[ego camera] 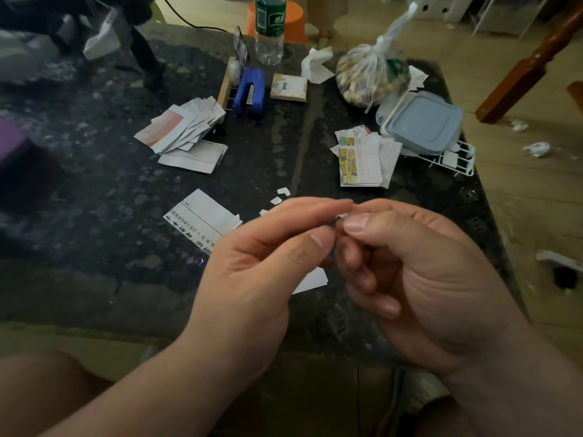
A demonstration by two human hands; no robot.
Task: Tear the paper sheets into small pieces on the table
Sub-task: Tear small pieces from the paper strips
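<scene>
Paper scrap (341, 216) is tiny, just a white sliver you can barely make out, held up over the bench (94, 190) in the lower middle of the frame. Right hand (419, 272) pinches it between thumb and forefinger, with the other fingers curled in underneath. Left hand (252, 266) comes in from the other side, forefinger and thumb tips on the same scrap. So both hands are together and clamped on it, fingertips pretty much touching.

Just left of the hands there's a sheet (202, 217) lying flat on the dark stone, with bold black print, a ruled line and one ragged edge. A plain white piece (314, 280) pokes out from under the hands. A few small torn bits (280, 197) sit just above the left forefinger.

Further up, left of centre, a pile (181, 129) of slips is fanned out, one with a pinkish patch. Right of centre is a stack (361, 159) with a colourful picture on top. Behind those are a blue stapler (250, 89), a notepad (288, 86), a bottle (269, 33), a crumpled tissue (315, 66) and a knotted bag (372, 74). A blue-lidded box (422, 121) rests on a white rack (457, 160) near the right edge.
</scene>
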